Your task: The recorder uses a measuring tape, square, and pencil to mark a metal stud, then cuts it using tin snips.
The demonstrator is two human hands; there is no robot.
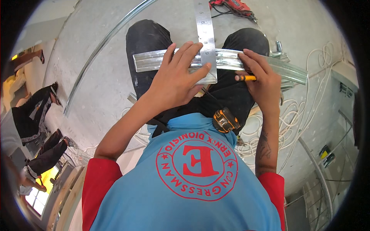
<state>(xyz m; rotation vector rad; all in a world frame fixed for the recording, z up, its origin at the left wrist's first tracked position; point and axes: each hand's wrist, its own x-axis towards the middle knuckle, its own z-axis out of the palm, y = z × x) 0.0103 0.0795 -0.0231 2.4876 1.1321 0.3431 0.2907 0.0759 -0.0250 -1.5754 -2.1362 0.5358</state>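
Across my knees lies a shiny galvanized metal channel [227, 59]. A steel framing square [205, 30] rests over it, its ruled blade pointing away from me and its short leg near my left hand. My left hand [179, 75] is closed on the square and the channel, thumb near the square's corner. In my right hand [263, 79] is a yellow-orange pencil [246, 77], while its fingers also touch the channel right of the square. A black and orange tape measure [225, 120] hangs at my waist.
A red power tool [235, 7] lies on the concrete floor beyond my knees. One long metal channel [98, 50] stretches along the left. White cable [293, 115] is coiled at the right, near more metal pieces [283, 57]. Other people [36, 111] are at the far left.
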